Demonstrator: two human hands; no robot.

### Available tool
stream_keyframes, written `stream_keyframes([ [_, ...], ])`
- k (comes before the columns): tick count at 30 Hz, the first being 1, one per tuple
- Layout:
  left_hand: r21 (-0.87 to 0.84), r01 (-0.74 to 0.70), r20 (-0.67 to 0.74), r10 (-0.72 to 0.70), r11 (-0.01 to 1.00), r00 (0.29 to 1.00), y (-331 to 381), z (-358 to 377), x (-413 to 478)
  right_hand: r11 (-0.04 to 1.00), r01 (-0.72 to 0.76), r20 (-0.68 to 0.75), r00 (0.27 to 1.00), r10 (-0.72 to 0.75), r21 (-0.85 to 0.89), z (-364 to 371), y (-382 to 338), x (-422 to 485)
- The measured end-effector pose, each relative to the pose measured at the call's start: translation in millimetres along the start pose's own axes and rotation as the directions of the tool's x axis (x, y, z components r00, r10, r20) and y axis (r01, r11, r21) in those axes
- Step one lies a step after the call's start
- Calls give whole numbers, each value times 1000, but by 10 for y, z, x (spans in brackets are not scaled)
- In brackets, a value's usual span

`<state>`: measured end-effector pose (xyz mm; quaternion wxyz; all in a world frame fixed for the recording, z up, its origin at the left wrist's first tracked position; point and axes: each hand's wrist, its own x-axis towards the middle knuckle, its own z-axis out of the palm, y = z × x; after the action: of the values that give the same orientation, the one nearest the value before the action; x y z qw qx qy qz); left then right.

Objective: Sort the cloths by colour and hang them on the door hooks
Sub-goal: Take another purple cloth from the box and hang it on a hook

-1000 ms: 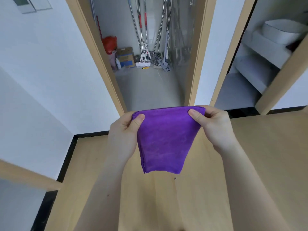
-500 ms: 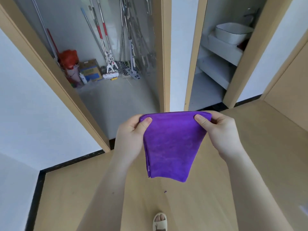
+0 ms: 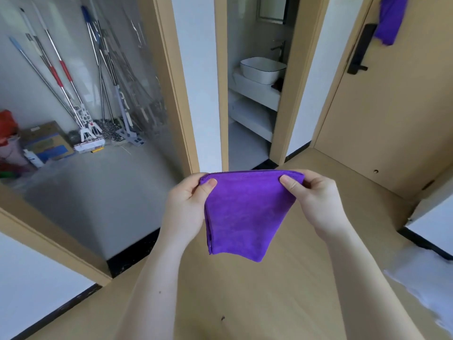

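A folded purple cloth (image 3: 245, 214) hangs in front of me over the wooden floor. My left hand (image 3: 187, 204) pinches its upper left corner and my right hand (image 3: 316, 200) pinches its upper right corner, thumbs on the near face. At the far right stands a wooden door (image 3: 392, 106) with a black handle (image 3: 359, 51). Another purple cloth (image 3: 389, 19) hangs high on that door; the hook it hangs from is hidden.
A storage closet on the left holds several mops (image 3: 85, 94), a cardboard box (image 3: 46, 142) and a red bag (image 3: 7, 126). Straight ahead a narrow doorway shows a white basin (image 3: 262, 69) on shelves. A white wall corner (image 3: 431, 217) juts in at right.
The view has swung to the right, bringing the door and its hanging purple cloth into sight. Both hands keep the same hold on the purple cloth.
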<state>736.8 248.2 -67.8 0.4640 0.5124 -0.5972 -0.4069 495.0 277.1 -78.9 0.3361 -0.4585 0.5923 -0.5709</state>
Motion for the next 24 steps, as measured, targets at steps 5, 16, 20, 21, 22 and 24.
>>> stream_keyframes([
  [5, 15, 4, 127, -5, 1000, 992, -12, 374, 368, 1000, -16, -80, 997, 13, -27, -337, 110, 179],
  [16, 61, -51, 190, 39, 997, 981, 318, 1517, 1101, 998, -19, -101, 995, 13, -66, -1261, 282, 1131],
  [20, 80, -67, 195, 50, 995, 979, 477, 1927, 1349, 999, -8, -127, 992, 3, -39, -1590, 336, 1496],
  [21, 88, -71, 204, 52, 994, 978, 514, 2031, 1398, 999, -5, -139, 990, 0, -33, -1673, 357, 1573],
  [22, 95, -75, 209, 54, 993, 976, 543, 2130, 1446, 1000, -4, -149, 989, 0, -25, -1753, 376, 1641],
  [24, 103, -83, 210, 60, 991, 976, 601, 2317, 1541, 1000, 2, -164, 986, -4, -9, -1894, 421, 1762],
])
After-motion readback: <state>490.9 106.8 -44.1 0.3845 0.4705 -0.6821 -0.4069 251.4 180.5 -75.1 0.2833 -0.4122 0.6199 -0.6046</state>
